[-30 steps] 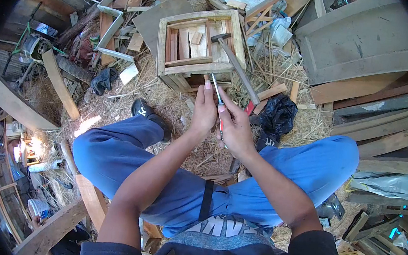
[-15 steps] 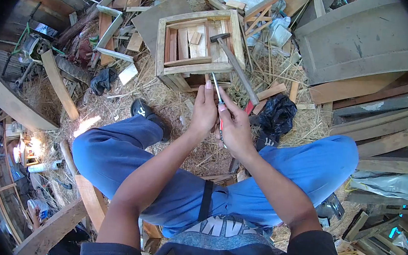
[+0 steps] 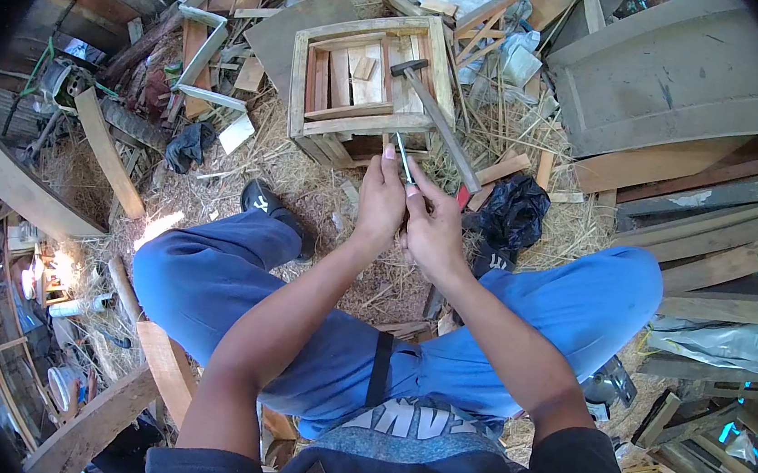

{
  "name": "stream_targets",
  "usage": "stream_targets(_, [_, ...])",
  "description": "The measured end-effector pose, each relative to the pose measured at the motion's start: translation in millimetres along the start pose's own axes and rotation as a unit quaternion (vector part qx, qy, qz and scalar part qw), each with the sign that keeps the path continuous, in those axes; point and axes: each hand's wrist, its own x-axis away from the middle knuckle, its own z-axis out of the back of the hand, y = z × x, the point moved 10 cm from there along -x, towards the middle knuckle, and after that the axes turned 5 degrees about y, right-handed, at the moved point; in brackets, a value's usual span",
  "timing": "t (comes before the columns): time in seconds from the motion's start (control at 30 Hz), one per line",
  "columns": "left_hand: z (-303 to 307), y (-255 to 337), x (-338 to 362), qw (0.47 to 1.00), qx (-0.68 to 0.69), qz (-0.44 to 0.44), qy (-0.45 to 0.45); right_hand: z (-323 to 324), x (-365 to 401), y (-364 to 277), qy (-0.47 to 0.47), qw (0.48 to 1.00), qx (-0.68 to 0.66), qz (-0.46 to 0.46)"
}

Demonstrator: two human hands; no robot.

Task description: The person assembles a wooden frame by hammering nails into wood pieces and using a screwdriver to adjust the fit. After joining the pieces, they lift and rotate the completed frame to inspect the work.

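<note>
Straw and scattered wood scraps cover the ground (image 3: 373, 295) of a cluttered work area, with rough boards along its left edge. Between the person's bent knees, the right hand (image 3: 434, 228) has its fingers closed around a screwdriver (image 3: 405, 157), whose slim metal shaft points away from the body, its handle hidden in the grip. Just beside it, the left hand (image 3: 382, 205) has its fingers bunched and pointing forward near the shaft; whether they clasp anything cannot be made out. Directly beyond the fingertips sits a box-like wooden frame (image 3: 299, 83), with reddish and pale slats inside its open top and a small wood block (image 3: 363, 68) resting on them. A hammer (image 3: 448, 138) lies over the frame's right side, its head on the far part and its handle slanting out past the near right corner. To the right of the hands, a crumpled black plastic bag (image 3: 511, 211) lies near the right shoe (image 3: 493, 262); the left shoe (image 3: 274, 211) rests on the other side. Farther left are a curved board (image 3: 109, 154), a piece of dark plastic (image 3: 189, 147) and a bent white strip (image 3: 197, 64). A flat gray sheet (image 3: 298, 37) lies next to the frame, while at the upper right a large gray panel (image 3: 676, 87) leans above stacked boards (image 3: 713, 269).
</note>
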Motion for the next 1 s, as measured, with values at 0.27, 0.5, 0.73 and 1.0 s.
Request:
stream_targets(0.27, [-5.6, 12.0, -17.0, 0.999, 0.019, 0.047, -0.002, 0.7, -22.5, -17.4, 0.032, 0.999, 0.012, 0.04])
stream_targets(0.5, [-14.5, 7.1, -37.8, 0.997, 0.04, 0.064, -0.004, 7.1, -38.2, -28.3, 0.057, 0.994, 0.04, 0.082])
stream_targets(0.73, [-7.3, 24.4, -30.4, 0.995, -0.018, 0.101, 0.009, 6.7, -42.8, -34.9, 0.062, 0.995, 0.041, 0.066])
stream_targets(1.0, [43.4, 68.3, -34.2, 0.988, -0.153, 0.0, 0.032, -29.6, -29.5, -61.2, 0.011, 0.994, 0.063, 0.085])
